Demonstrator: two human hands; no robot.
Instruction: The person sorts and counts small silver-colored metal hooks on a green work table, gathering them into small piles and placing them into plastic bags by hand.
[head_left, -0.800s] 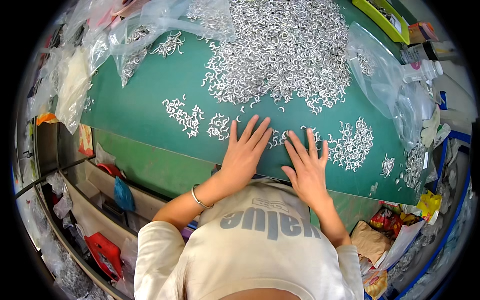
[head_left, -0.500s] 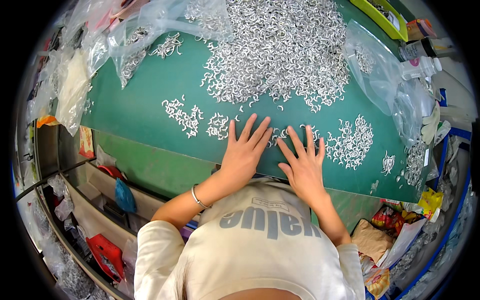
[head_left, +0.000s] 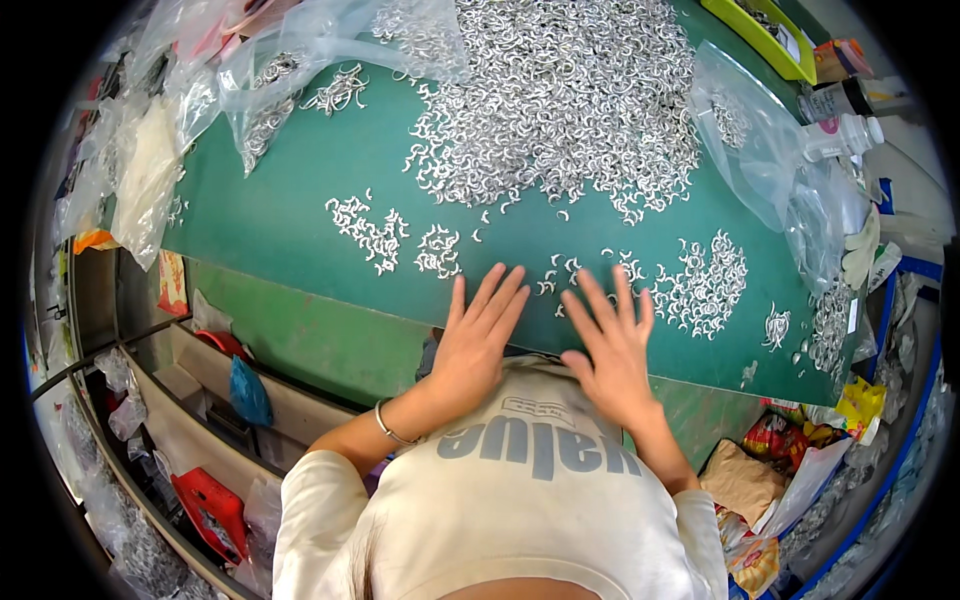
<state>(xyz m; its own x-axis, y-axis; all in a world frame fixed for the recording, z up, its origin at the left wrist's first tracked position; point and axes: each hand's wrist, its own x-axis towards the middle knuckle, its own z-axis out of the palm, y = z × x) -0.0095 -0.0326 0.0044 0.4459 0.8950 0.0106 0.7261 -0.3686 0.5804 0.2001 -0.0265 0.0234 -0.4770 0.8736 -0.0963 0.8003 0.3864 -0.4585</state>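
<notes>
Small silvery crescent-shaped metal pieces lie all over the green tabletop [head_left: 280, 200], most of them in one large heap [head_left: 560, 95] at the far middle. My left hand [head_left: 477, 330], with a metal bangle at its wrist, rests flat at the near edge with its fingers spread. Just beyond its fingertips is a small cluster of crescents [head_left: 437, 251]. My right hand [head_left: 612, 328] is spread out too, its fingertips among a few loose crescents [head_left: 557, 273]. Beside it on the right lies a wider patch of crescents [head_left: 702, 287]. Neither hand holds anything.
Clear plastic bags [head_left: 335, 45] with crescents cover the far left, and another clear bag [head_left: 750, 150] lies right of the heap. A yellow-green tray [head_left: 765, 38] and a white bottle [head_left: 842, 136] stand at the far right. Below left is an open drawer [head_left: 190, 385].
My left hand has drawn back toward the table's near edge. The right hand has shifted slightly toward me, leaving more of the loose crescents between the hands in sight.
</notes>
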